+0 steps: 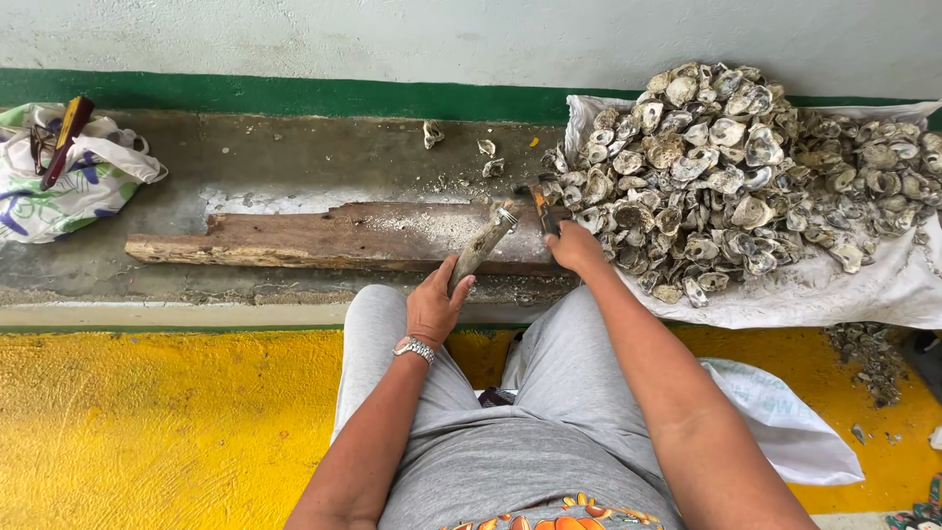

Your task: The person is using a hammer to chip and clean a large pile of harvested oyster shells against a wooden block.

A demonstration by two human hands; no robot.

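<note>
Oyster (484, 243): long one, you had your left hand (432, 306) wrapped round it, tip on the plank (343, 238).
Right hand (574, 247): fingers closed on a small hammer (540, 208), shell pile (726, 167) just beyond your knuckles.

The person wears grey trousers (579, 373), a grey printed top (510, 481) (orange motifs), and 1 silver wristwatch (415, 347).
</note>
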